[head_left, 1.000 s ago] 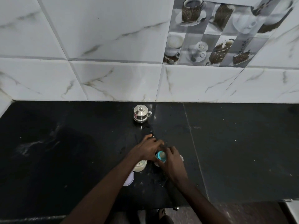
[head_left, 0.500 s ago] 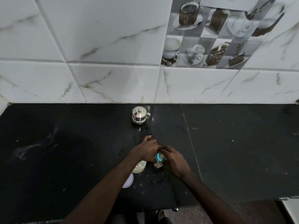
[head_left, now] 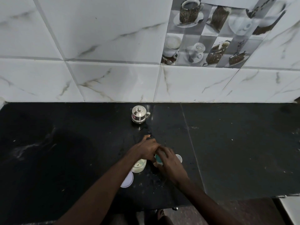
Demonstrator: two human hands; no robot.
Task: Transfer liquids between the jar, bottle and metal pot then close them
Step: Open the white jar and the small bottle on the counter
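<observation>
L hand (head_left: 146,150) & R hand (head_left: 170,163) meet mid black counter (head_left: 65,159), toward near edge. L fingers curl round bottle (head_left: 157,164), mostly hidden; R fingers grip its teal cap (head_left: 158,158). Open jar (head_left: 138,166) just left of bottle, white lid (head_left: 127,179) nearer. Lidded metal pot (head_left: 139,115) stands far, by wall.

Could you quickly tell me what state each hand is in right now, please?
Left hand: closed, fingers curled round the bottle, which is mostly hidden.
Right hand: closed, fingers gripping the bottle's teal cap.
</observation>
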